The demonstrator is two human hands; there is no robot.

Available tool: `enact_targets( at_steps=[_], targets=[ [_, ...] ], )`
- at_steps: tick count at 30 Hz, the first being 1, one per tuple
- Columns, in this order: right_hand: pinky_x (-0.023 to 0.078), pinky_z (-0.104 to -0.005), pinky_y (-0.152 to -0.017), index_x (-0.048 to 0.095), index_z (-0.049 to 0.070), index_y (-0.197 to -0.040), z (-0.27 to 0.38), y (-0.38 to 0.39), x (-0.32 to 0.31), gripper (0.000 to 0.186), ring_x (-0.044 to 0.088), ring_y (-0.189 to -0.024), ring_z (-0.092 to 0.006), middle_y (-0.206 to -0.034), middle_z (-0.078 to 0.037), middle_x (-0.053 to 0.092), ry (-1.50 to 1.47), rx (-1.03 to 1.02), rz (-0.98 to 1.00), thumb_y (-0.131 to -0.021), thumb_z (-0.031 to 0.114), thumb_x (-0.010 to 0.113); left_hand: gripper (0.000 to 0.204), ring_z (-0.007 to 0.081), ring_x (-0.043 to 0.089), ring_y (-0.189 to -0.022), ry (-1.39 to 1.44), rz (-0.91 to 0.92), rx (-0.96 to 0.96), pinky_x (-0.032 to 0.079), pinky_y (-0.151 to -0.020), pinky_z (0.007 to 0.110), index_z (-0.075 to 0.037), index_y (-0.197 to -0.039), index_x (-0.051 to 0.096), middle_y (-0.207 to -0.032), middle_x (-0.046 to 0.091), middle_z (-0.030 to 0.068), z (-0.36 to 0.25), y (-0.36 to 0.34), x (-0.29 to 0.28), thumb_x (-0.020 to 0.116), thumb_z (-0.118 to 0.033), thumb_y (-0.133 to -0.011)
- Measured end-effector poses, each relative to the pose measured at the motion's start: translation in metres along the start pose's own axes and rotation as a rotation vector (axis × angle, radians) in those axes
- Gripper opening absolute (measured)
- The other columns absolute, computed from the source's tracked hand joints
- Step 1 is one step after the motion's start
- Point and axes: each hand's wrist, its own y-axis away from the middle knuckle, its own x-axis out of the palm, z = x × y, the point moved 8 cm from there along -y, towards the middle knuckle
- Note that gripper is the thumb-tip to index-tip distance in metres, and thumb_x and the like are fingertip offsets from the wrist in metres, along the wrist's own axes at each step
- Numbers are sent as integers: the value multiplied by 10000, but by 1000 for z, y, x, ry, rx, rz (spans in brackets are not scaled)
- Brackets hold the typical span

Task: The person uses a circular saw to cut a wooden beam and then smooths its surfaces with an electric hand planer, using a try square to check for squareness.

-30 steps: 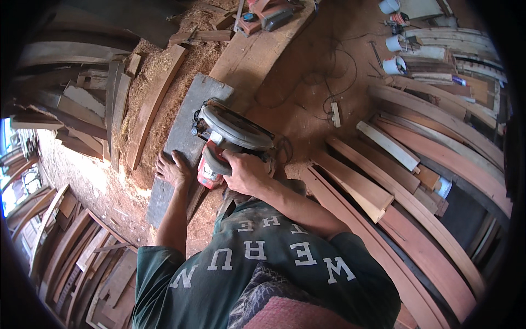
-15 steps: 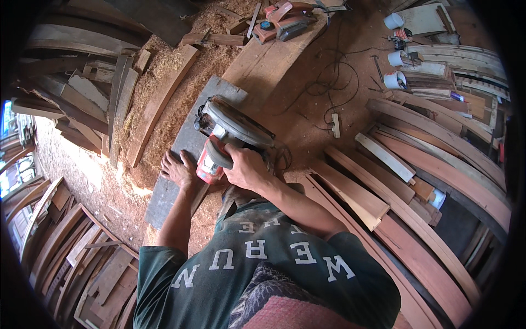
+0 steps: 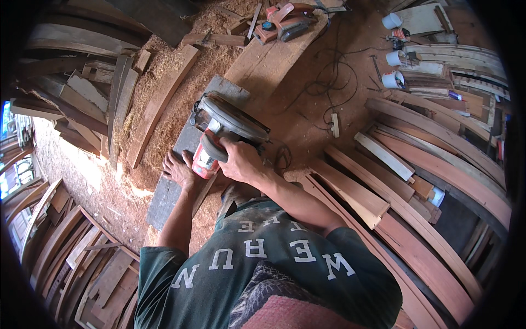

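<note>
The right hand (image 3: pixel 239 160) has its grip clamped on the rear handle of the circular saw (image 3: pixel 233 118), just above the centre of the frame, seemingly because that handle steers it best; the saw sits over the grey board (image 3: pixel 169 197), its guard slanting toward the right, its blade hidden from view; the left hand (image 3: pixel 179 169), left of centre, has its grip apart, fingers spread over the board, probably to keep it from shifting; its thumb side lies just beside the saw's red body, and whether they touch I cannot tell; at upper centre the wooden surface (image 3: pixel 257 66) bears an orange-red power tool (image 3: pixel 287 23) at its far end, perhaps parked there to leave room.
</note>
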Motion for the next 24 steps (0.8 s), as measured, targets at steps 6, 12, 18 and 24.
enact_targets(
  at_steps=[6,12,18,24],
  targets=[
    [593,-555,-781,677,1,-1184,-2,-7,6,401,737,-862,-494,-867,-305,736,1,-14,-15,-842,178,789,728,304,302,-1584,4,-2,-5,118,-1293,664,-159,-1590,461,-1629,461,98,3,-2,4,568,-620,-1036],
    [594,-552,-777,668,3,-1190,-7,-13,11,408,734,-857,-497,-859,-307,732,-4,-42,-20,-844,182,791,721,298,294,-1590,24,20,-25,108,-1297,664,-169,-1592,456,-1633,454,93,0,0,2,585,-609,-1036],
    [590,-557,-782,658,-6,-1180,-5,-18,12,411,729,-865,-507,-852,-312,724,-16,-50,-2,-841,179,798,723,289,296,-1590,27,15,-22,111,-1297,661,-180,-1589,460,-1631,455,84,-1,0,2,615,-606,-1026],
    [584,-563,-783,653,-16,-1148,0,-25,12,380,726,-875,-513,-861,-324,719,-37,-74,-6,-836,153,789,736,293,306,-1584,19,-29,-4,116,-1293,671,-183,-1591,468,-1620,471,82,5,-1,7,615,-627,-1021]
  ],
)
